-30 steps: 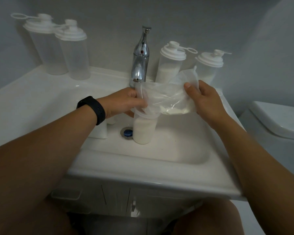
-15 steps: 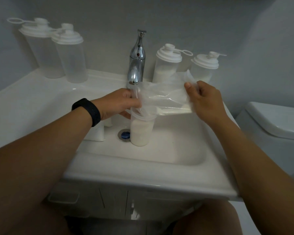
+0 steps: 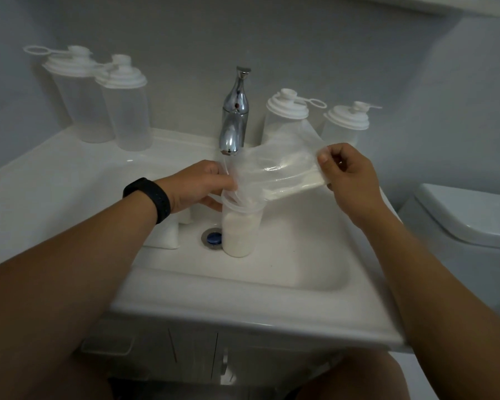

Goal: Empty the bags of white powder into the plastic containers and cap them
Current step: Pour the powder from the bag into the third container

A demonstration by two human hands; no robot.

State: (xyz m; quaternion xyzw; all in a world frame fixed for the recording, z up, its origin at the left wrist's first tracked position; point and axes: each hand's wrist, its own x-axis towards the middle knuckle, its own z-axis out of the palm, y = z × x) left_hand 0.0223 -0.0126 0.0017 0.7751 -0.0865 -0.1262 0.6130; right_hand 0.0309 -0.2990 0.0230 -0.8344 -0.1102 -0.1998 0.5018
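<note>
An uncapped plastic container (image 3: 238, 235), largely filled with white powder, stands in the sink basin (image 3: 295, 264) beside the drain. A clear plastic bag (image 3: 274, 171) is stretched above it, its mouth tucked into the container's rim; a thin line of powder lies along the bag's lower fold. My left hand (image 3: 198, 186) pinches the bag's mouth at the rim. My right hand (image 3: 348, 177) pinches the bag's far end, lifted up to the right.
A chrome faucet (image 3: 234, 116) rises just behind the bag. Two capped containers with powder (image 3: 286, 116) (image 3: 345, 125) stand at the back right, two capped clear ones (image 3: 78, 96) (image 3: 126, 108) at the back left. White bags (image 3: 163, 235) lie under my left wrist. A toilet (image 3: 468, 220) is on the right.
The bag has been pulled flatter and stretched out to the right, and the pile of powder in it has shrunk to a thin line. The camera has shifted slightly.
</note>
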